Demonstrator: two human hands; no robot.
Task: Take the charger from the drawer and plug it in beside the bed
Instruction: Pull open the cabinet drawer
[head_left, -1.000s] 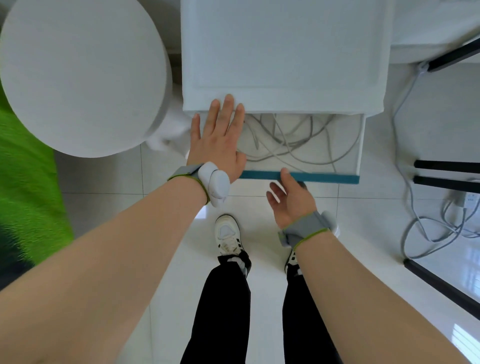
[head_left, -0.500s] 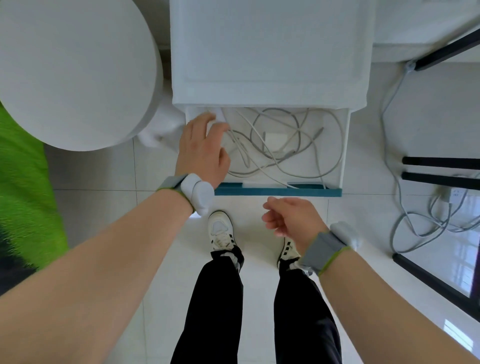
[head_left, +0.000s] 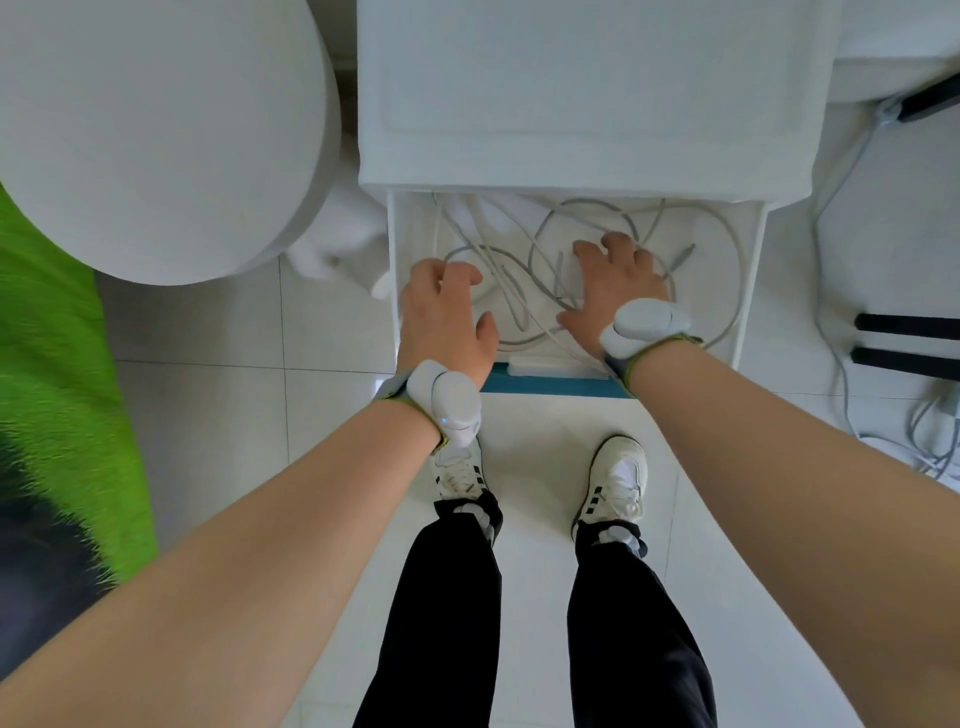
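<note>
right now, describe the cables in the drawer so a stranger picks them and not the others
Find the white cabinet between the big round white top and the black bars. Its drawer, teal along the front edge, is pulled out. The cable tangle lies inside it, where the left hand and right hand reach, unlike the grey floor cables to the right.

Bright, even daylight washes the white floor (head_left: 545, 426) with soft glare. Wide-angle distortion bends the edges. The green bedspread (head_left: 57, 364) blurs.
</note>
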